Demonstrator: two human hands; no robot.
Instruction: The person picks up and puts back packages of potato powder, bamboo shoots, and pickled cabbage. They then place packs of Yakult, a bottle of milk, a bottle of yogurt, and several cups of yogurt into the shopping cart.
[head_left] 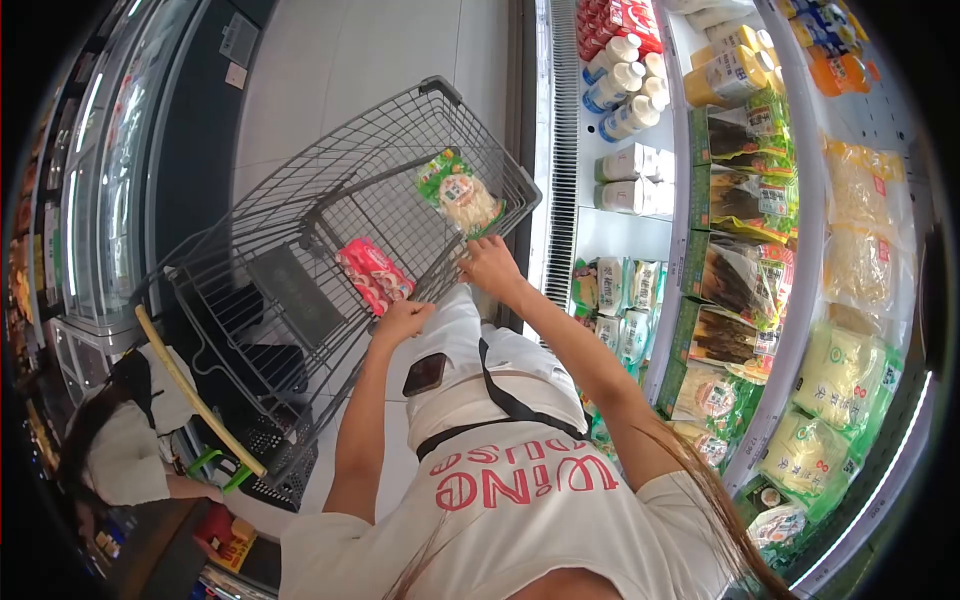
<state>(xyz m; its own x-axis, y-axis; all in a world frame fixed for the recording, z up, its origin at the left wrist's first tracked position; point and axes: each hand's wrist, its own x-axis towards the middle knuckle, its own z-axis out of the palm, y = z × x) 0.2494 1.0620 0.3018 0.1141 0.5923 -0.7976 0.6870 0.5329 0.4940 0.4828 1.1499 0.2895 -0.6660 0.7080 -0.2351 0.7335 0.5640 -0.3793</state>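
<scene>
Below me a grey wire shopping cart (300, 165) stands at an angle. My left hand (404, 320) is closed at its near side rim, right beside a pink-red package (372, 272) lying in the basket. Farther along the same rim, my right hand (490, 265) has its fingers curled over the wire. Close to those fingers lies a green and clear bag of pale food (461, 196), flat on the basket's mesh. Parts of the fingers of both hands are hidden from view.
To the right stands a refrigerated shelf (705, 250) with white bottles (622, 85), bagged foods (745, 280) and cartons. Glass-fronted cases (110, 200) line the left. Another person (125, 455) is at the lower left, by the cart's yellow handle (200, 390).
</scene>
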